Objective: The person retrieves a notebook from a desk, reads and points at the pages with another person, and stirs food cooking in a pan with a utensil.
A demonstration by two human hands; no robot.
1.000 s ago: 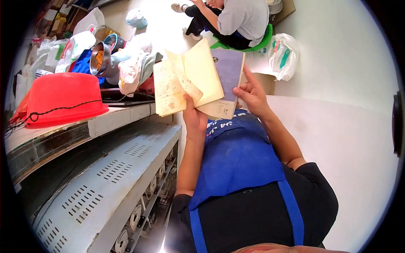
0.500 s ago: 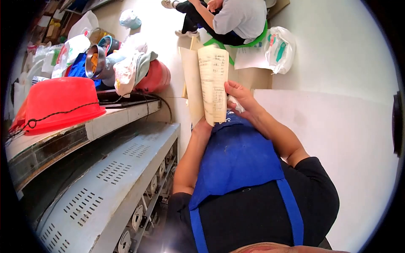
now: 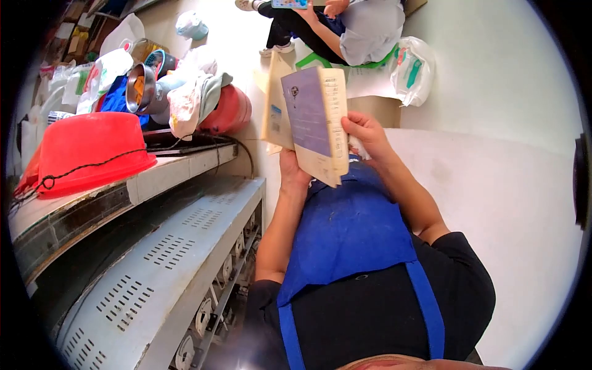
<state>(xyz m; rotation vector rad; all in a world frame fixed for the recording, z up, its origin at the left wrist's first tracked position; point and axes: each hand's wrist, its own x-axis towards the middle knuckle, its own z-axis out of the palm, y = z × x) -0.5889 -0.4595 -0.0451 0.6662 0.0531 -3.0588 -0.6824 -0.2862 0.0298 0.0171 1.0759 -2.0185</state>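
A worn notebook (image 3: 310, 114) with a purple-and-cream cover and yellowed pages is held up in front of my blue apron (image 3: 351, 228). My left hand (image 3: 294, 168) grips its lower left part, with the fingers mostly hidden behind it. At the right edge, my right hand (image 3: 368, 137) pinches the written pages between thumb and fingers. A crumpled white piece (image 3: 357, 147) shows under the right hand, beside the notebook. Another cream cover panel with a small printed code stands out to the left of the purple one.
Another person (image 3: 370, 31) sits ahead, holding a phone (image 3: 291, 4). A white plastic bag (image 3: 412, 73) lies beside them. At left are an upturned red basin (image 3: 92, 151), a metal pot (image 3: 140, 88), a red bucket (image 3: 228, 111) and a slotted metal unit (image 3: 166, 246).
The open written pages have turned away and the purple cover now faces me. Both hands stay on the notebook. The seated person has shifted, and a phone has come into view.
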